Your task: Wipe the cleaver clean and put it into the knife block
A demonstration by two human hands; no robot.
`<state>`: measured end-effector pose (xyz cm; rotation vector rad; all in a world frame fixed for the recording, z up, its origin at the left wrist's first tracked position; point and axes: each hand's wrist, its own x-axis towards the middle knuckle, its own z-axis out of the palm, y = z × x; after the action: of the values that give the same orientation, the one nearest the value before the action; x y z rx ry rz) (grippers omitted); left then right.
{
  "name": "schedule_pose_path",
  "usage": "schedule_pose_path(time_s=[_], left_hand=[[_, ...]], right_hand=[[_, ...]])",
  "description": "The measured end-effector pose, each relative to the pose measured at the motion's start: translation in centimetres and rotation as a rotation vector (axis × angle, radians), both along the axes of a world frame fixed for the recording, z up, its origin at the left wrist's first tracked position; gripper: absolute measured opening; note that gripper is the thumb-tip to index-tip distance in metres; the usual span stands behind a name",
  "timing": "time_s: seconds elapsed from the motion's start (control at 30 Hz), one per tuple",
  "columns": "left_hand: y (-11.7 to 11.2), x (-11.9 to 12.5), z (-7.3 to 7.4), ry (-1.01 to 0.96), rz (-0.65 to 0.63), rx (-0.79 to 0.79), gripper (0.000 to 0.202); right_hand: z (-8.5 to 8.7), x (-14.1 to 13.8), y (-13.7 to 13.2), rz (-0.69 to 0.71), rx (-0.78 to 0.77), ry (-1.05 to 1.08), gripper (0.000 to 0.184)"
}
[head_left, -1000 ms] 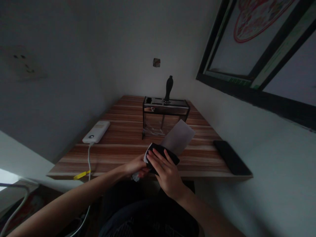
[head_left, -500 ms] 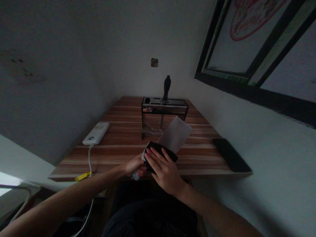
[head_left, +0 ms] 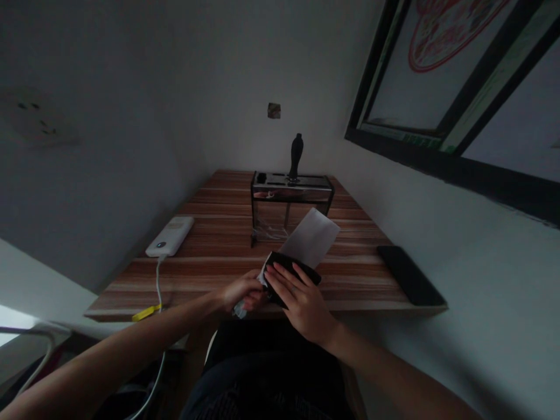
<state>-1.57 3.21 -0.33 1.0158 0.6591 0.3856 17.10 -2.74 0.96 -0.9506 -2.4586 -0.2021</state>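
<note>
Over the table's front edge, a flat black object is between my hands; its kind is unclear. My right hand lies across its top, fingers fairly straight and close together, holding it; the thumb is mostly hidden. At its left end my left hand is closed on crumpled whitish wrapping, which shows below the fingers and beside the black object. A pale flat sheet slants up to the right from behind the black object. Beyond it stands a clear-sided dispenser box with a dark handle on top.
A white power bank with a white cable and yellow tag lies left on the striped wooden table. At the right edge rests a black phone. Walls close in on both sides; a framed picture hangs right.
Both hands and the black object have shifted slightly right. More of my left hand's closed fingers shows now. The pale sheet has barely moved.
</note>
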Motion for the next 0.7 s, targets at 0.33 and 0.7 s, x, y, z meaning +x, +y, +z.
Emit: schedule_pose_path(time_s=[0.33,0.7], left_hand=[[-0.1,-0.1,-0.3,0.001,0.032,0.01,0.024],[0.2,0.1,-0.7,-0.02,0.025,-0.028,0.025]], right_hand=[[0.1,-0.9,-0.6,-0.032,-0.106,0.05,0.073],[0.7,0.1,0.8,-0.024,-0.074,0.011,0.07]])
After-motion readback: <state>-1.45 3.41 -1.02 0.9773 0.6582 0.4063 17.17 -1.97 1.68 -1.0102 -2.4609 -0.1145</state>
